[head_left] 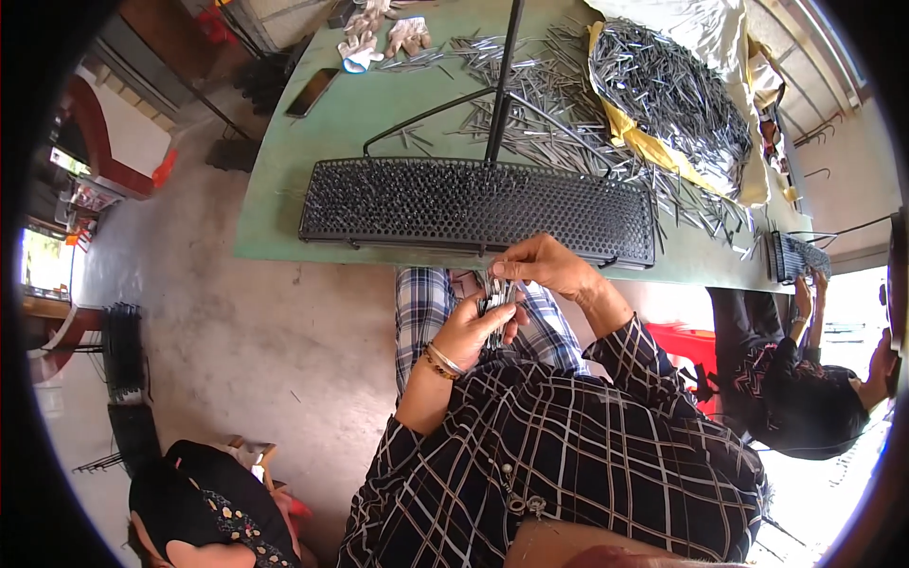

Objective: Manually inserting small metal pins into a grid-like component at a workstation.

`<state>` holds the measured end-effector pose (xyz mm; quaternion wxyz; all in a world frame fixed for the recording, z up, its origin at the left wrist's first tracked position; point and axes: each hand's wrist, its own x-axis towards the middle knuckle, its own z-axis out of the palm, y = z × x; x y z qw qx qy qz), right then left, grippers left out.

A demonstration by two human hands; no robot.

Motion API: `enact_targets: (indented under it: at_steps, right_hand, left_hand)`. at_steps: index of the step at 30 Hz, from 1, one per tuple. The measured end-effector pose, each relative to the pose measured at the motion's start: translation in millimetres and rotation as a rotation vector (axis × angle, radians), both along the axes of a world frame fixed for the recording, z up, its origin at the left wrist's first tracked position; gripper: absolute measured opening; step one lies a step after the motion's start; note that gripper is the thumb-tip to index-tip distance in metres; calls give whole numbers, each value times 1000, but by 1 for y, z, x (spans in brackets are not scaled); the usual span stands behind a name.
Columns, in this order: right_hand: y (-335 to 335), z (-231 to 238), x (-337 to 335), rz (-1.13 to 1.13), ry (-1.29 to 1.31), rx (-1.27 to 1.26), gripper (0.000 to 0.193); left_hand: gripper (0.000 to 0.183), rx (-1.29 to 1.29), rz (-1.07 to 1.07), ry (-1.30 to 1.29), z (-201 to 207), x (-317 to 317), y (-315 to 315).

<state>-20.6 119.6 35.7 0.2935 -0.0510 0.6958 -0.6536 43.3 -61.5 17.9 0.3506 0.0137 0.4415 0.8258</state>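
Observation:
My left hand is closed around a bundle of thin metal strips, held upright just in front of the table edge. My right hand reaches in from the right, its thumb and fingertips pinched at the top of that bundle. Directly beyond both hands, a long black perforated rack lies along the table's near edge. Its left part looks packed with dark, shiny pieces in the holes, while the holes towards its right end show more plainly. A black rod frame rises from the rack.
Loose metal strips cover the green table behind the rack. An open sack full of strips lies at the back right. A phone and work gloves lie back left. A co-worker handles another rack; another person is lower left.

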Motion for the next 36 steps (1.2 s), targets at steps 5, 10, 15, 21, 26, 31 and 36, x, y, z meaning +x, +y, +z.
enact_targets:
  at_steps: [5,10,15,21,26,31,36]
  right_hand:
    - [12,15,-12,-178,33,-62,24]
    - [-10,16,-45,-496,566,63,23]
    - [-29,-4,-76,-477,902,288,20]
    - [-31,-25,-82,-398,1069,400,17]
    - [-31,-25,-81,-287,1349,626,15]
    - [-29,-6,-63,-393,887,395,20]
    - [-12,15,-45,6,218,143,25]
  left_hand:
    - [23,25,-22,-72,-10,-11,7]
    - [22,65,84,-104,-19,-26,22]
    - [22,49,142,-136,-20,-33,22]
    - [22,60,170,-144,-17,-35,18]
    - [19,28,198,-131,-19,-37,16]
    - [22,45,242,-192,-14,-37,11]
    - [23,16,158,-75,-4,-45,14]
